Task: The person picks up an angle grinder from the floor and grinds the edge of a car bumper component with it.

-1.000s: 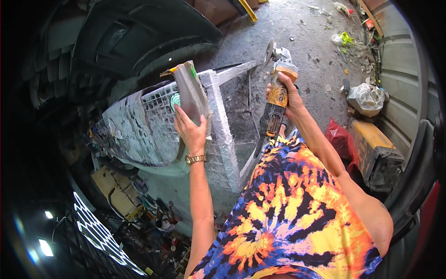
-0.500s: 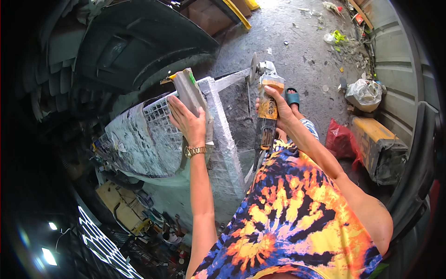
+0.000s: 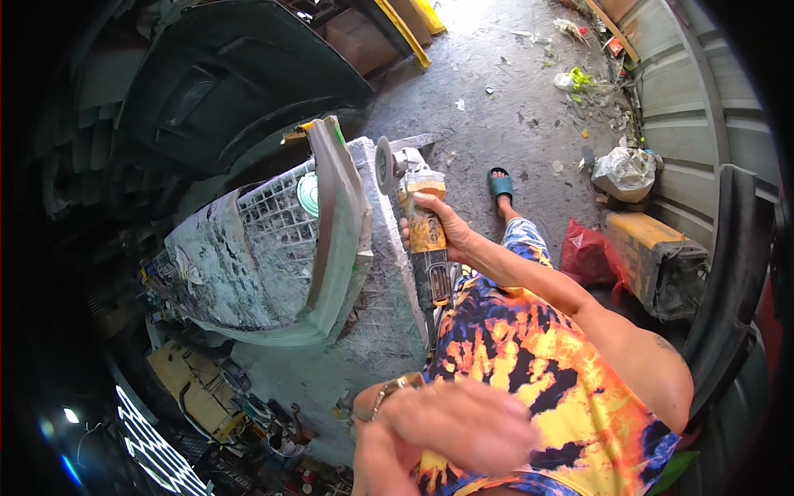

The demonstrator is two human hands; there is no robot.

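Observation:
An angle grinder (image 3: 425, 231) with a worn yellow-orange body and a round disc is gripped in my right hand (image 3: 438, 219), its fingers wrapped round the body. The disc is close to the right side of a long curved grey panel (image 3: 339, 240), which looks like a vehicle body part. That panel rests on a white, dust-covered stand (image 3: 387, 240) with a grid top. Raised in front of my chest, my left hand (image 3: 463, 423) is off the panel and somewhat blurred; its fingers look stretched out, and nothing shows in them. A watch is on that wrist.
A pale green round object (image 3: 308, 194) lies on the grid behind the panel. A large dark hood-like panel (image 3: 240, 87) stands at far left. On the right are a white plastic bag (image 3: 625, 174), a red bag (image 3: 587, 252) and a yellow-black box (image 3: 657, 248) along a metal wall.
My left hand has let go of the panel and come back toward my chest. The grinder in my right hand has moved left and nearer, closer to the panel.

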